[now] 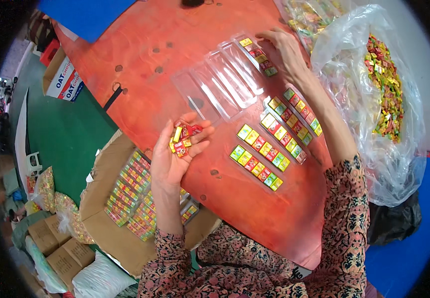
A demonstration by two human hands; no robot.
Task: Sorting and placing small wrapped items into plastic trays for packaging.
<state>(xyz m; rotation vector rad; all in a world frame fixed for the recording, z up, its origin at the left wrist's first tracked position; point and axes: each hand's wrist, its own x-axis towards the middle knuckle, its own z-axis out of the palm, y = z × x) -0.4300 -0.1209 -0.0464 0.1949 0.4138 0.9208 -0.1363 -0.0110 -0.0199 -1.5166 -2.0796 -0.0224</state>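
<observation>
My left hand (172,156) is palm up, fingers loosely curled around a small pile of wrapped candies (180,140), red and yellow. Ahead and to the right, my right hand (285,49) is at the far end of a clear plastic tray (209,82), its fingers bent together; whatever they hold is hidden. Beneath and beside those fingers, the tray's rightmost slot contains a short row of candies (258,58). Its other slots show no candies. Nearer to me, several filled strips (259,168) of red, yellow and green candies lie on the orange table (215,198).
A large clear bag (344,84) of loose candies stands at the right. On the left below the table edge, a cardboard box (98,208) contains filled candy trays (130,186). Closed cartons (68,258) and bags of candies (71,213) rest further left on the floor.
</observation>
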